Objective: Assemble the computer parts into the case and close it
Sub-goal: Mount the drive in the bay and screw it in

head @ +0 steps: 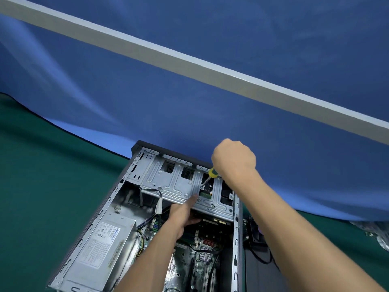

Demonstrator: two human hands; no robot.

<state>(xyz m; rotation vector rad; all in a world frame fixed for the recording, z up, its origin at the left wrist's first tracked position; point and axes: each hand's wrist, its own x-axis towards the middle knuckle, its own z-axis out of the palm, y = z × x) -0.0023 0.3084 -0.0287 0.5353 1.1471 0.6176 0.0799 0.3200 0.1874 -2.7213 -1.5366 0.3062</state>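
**Screw going into the drive cage, side panel yet to come**

Over on the left, the grey boxy power supply with its white label (105, 239) sits seated in the open black-and-silver metal computer case (99, 209), which lies on its side on the green cloth-covered table (42, 186). Moving across, the left hand (183, 209) reaches under the silver stamped-metal drive cage (168, 186), fingers pressed up against its lower edge, steadying it. Below, the green motherboard (202, 253) is in place. Now the right hand (233, 157), fist wrapped tight round the yellow-and-green-handled screwdriver (210, 174), tip down on a screw at the cage. Far right, a black fan-like part (252, 230) lies outside the case, cable trailing. By my reckoning we're mid-assembly: the big pieces are in, with cage fastening, that loose part and the case closing all left to do
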